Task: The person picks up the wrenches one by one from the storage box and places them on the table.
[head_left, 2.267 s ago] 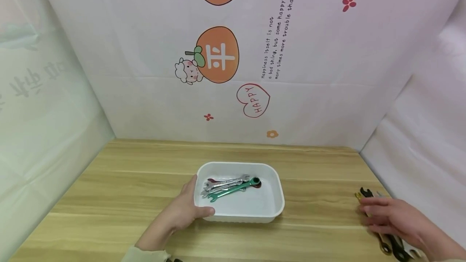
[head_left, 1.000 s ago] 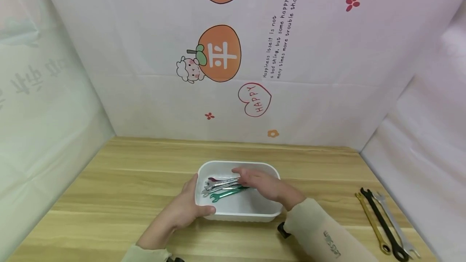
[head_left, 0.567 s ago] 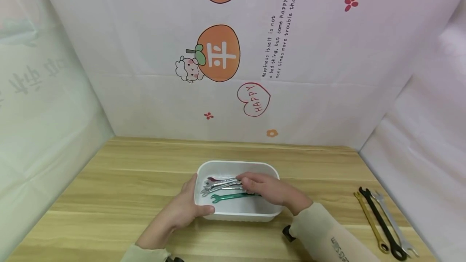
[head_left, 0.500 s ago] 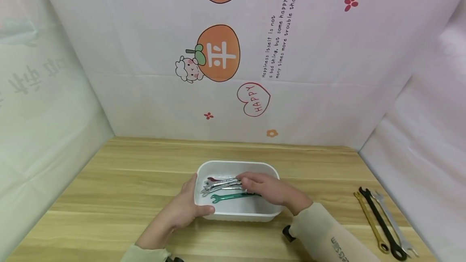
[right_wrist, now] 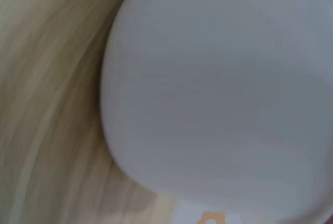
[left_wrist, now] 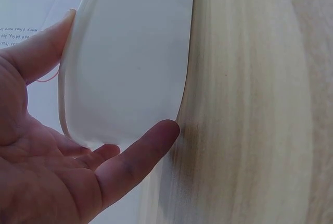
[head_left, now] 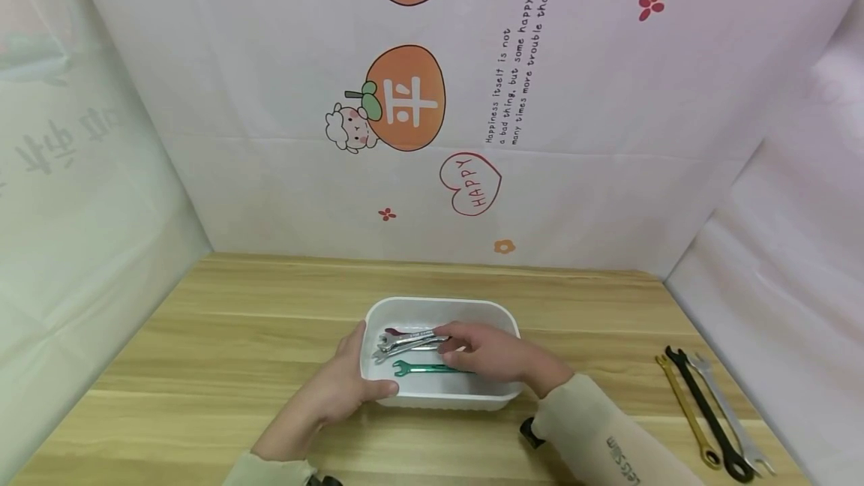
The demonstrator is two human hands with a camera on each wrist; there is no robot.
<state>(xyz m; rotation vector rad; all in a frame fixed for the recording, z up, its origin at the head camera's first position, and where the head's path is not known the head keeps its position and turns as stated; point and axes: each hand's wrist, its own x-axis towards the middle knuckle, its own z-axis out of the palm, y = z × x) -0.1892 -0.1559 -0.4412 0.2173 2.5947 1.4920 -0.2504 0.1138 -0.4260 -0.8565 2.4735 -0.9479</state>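
A white plastic tray (head_left: 442, 303) sits on the wooden table (head_left: 236, 336). My left hand (head_left: 352, 375) holds its near-left corner, thumb on the front wall and fingers up the left side; the left wrist view shows this hand (left_wrist: 78, 166) against the tray's outer wall (left_wrist: 130, 62). My right hand (head_left: 456, 349) reaches into the tray and grips the right end of a green wrench (head_left: 417, 368), which lies level along the tray floor. Silver wrenches (head_left: 407, 340) lie just behind it. The right wrist view shows only the blurred tray wall (right_wrist: 218, 88).
Three long wrenches lie side by side on the table at the far right: gold (head_left: 688, 412), black (head_left: 707, 415) and silver (head_left: 732, 418). White printed sheets wall in the table at the back and on both sides.
My right hand left the wrenches at the far right and reached into the tray. It took the green wrench, which swung from slanted to level and slid toward the front wall. The left hand stayed put.
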